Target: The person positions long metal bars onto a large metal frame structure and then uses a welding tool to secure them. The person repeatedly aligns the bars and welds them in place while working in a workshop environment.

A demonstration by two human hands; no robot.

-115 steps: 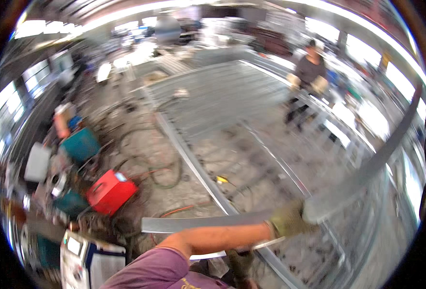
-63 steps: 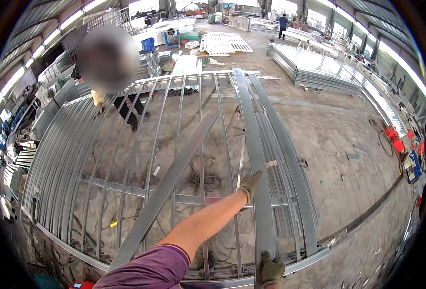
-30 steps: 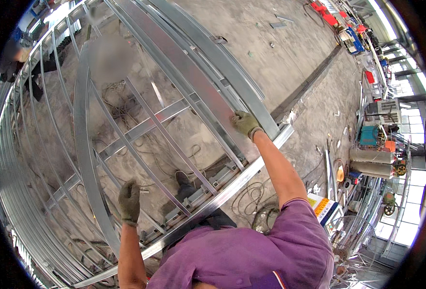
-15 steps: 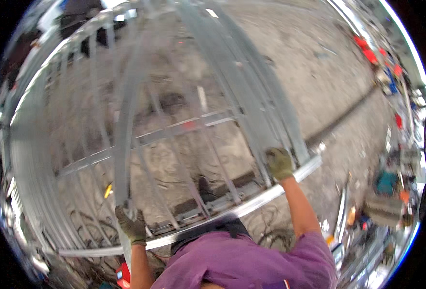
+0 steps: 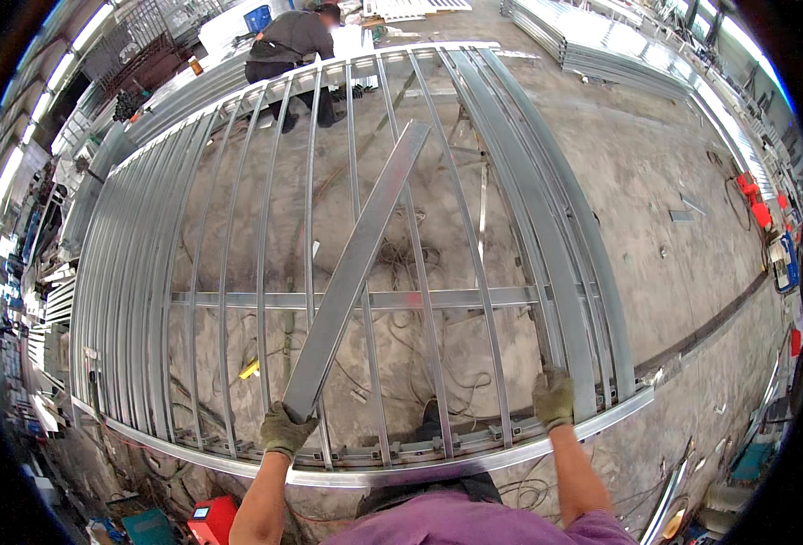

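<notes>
My left hand is clamped on the near end of the long flat metal slat, which lies slantwise across the barred metal frame; my right hand is by the near end of the lengthwise channels, and I cannot tell whether that grip is closed. I judge the slat stiff, fairly heavy and slick, best taken by its 2 long edges, with 1 grip at the end and 1 near the middle.
</notes>
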